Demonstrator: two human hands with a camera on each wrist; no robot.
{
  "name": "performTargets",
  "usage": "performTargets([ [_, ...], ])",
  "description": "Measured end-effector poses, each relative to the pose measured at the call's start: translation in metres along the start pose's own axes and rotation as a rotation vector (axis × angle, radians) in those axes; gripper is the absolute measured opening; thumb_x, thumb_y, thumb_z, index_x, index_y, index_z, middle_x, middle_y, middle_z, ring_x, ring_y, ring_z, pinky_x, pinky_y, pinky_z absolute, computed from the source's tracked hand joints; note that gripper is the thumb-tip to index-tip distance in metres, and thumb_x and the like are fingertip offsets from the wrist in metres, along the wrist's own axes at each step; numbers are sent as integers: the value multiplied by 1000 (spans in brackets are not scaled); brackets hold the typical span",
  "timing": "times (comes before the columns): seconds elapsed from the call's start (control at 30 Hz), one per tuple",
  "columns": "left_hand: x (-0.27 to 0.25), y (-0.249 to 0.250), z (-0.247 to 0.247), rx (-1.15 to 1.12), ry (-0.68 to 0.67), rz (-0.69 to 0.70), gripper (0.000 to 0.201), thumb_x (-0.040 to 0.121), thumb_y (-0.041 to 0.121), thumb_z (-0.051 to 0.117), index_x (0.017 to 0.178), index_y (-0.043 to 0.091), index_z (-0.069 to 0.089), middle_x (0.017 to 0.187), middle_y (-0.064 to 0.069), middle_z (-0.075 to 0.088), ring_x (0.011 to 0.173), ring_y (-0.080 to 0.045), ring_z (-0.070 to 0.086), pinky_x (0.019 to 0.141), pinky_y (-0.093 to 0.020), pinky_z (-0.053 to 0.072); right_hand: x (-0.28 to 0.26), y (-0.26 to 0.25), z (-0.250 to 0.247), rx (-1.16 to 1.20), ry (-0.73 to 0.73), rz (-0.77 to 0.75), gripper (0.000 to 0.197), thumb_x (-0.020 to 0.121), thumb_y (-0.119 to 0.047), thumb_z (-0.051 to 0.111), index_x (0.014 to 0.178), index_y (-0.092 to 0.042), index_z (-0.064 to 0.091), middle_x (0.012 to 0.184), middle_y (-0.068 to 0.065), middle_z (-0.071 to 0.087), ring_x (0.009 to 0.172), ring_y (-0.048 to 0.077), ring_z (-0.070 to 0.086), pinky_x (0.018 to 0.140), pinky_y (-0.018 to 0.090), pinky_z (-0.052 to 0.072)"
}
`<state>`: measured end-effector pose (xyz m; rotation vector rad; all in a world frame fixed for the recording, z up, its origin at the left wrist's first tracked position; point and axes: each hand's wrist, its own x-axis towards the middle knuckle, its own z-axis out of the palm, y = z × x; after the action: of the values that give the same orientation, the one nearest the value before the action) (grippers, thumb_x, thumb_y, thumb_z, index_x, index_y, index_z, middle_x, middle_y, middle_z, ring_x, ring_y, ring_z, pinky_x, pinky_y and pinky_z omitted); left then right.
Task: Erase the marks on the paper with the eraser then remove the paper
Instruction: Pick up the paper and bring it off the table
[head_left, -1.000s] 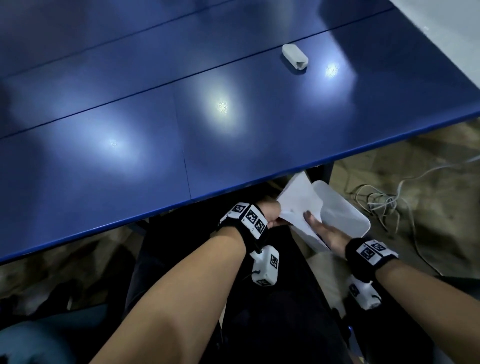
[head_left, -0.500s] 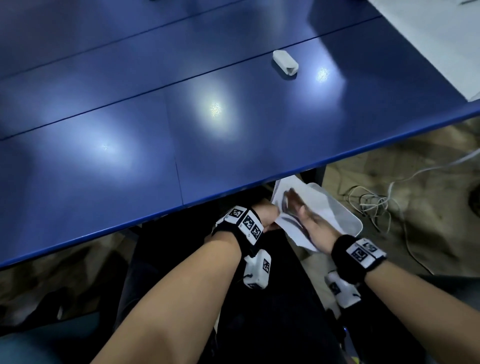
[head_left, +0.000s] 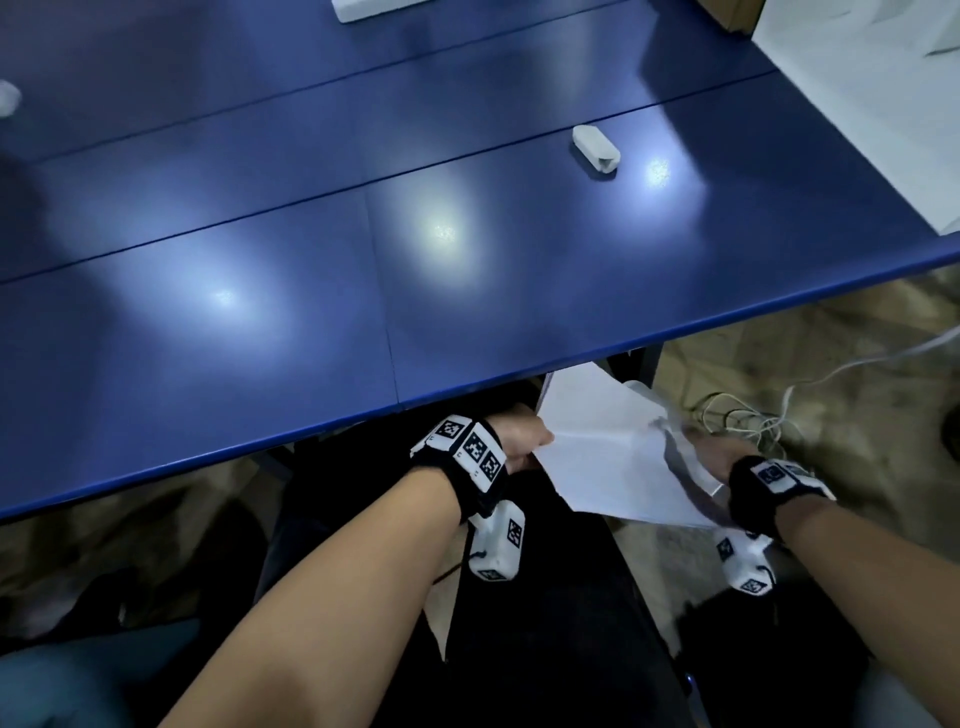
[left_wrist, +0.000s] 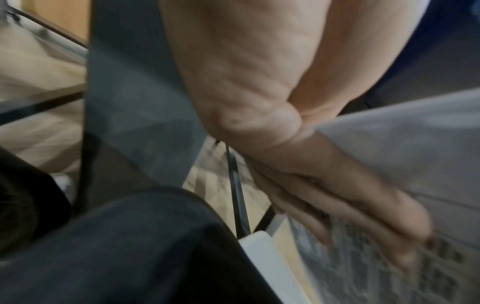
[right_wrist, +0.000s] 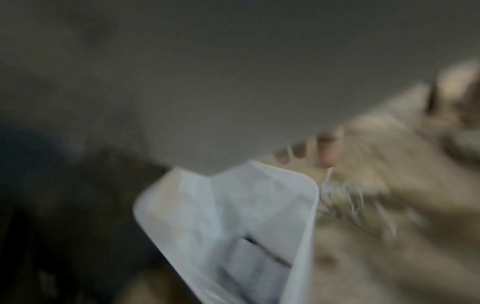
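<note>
Right hand (head_left: 714, 452) has slid from the paper (head_left: 597, 457) top to its right edge | left hand (head_left: 522, 441) pinches left edge | paper below near table edge, over white bin (right_wrist: 298, 205) | right grip hidden | advice: release both edges together.

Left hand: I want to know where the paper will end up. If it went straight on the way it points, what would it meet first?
The left hand, holding the paper, points toward the white bin below the table edge. It would probably meet the bin's rim first, though depth is unclear.
</note>
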<state>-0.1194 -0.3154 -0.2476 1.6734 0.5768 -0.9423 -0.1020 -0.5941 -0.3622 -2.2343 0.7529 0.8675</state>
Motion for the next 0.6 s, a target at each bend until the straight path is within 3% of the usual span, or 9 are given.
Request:
performTargets([
  [0.07,-10,-5,-6,5,-17,27,14,95,-5,46,96,-1,59,103,-19,63,87,-24,60,83,-35,55,-6,0,-9,211,-64,-5,48,95,-44,60,112,0,67,118,24,68,104,37,63,87,44,47],
  [0.13,-19,-12,-11,8,25,67,28,94,0,52,120,-9,55,112,-23,62,93,-25,57,94,-41,51,-5,11,-5,319,-93,-72,27,89,-32,69,89,-6,66,99,23,67,85,32,62,77,42,48],
  [0.17,-27,-17,-14,-9,35,81,31,94,1,54,123,-8,54,107,-20,61,94,-25,56,96,-42,50,-8,12,-3,375,-91,-78,23,87,-30,71,84,-9,64,94,23,66,79,30,61,75,41,49],
  [0.3,-58,-31,-25,50,78,154,5,94,8,55,96,5,59,93,-12,60,92,-26,56,97,-45,49,-56,0,-14,601,11,-161,25,85,-31,76,75,-10,65,65,10,61,66,26,60,62,34,48],
  [0.4,-90,-42,-38,330,174,235,31,94,23,55,108,-4,63,100,-17,64,94,-30,62,95,-47,51,-113,-17,-22,714,12,-251,22,96,-11,63,74,-8,58,42,-7,56,34,5,51,38,13,40],
  [0.43,-104,-45,-41,422,204,260,35,95,28,54,109,-3,63,102,-17,66,95,-31,63,93,-45,51,-128,-20,-23,740,19,-297,25,97,-5,59,73,-10,56,40,-7,55,31,2,47,34,13,36],
  [0.5,-139,-52,-51,519,228,343,34,96,33,53,103,1,64,98,-12,69,91,-29,65,88,-37,52,-159,-24,-27,796,9,-378,30,95,-2,61,68,-14,54,51,1,57,37,4,48,40,16,39],
  [0.53,-157,-57,-55,501,193,403,32,96,34,53,104,5,66,100,-8,71,92,-26,66,90,-36,51,-176,-25,-28,821,21,-417,31,93,-4,64,66,-14,54,60,6,56,43,7,50,45,18,43],
  [0.6,-195,-66,-68,325,54,529,27,91,33,53,105,16,70,106,-4,72,99,-22,68,95,-38,51,-214,-31,-32,834,65,-507,31,89,-7,68,64,-11,49,56,1,52,47,7,49,46,15,44],
])
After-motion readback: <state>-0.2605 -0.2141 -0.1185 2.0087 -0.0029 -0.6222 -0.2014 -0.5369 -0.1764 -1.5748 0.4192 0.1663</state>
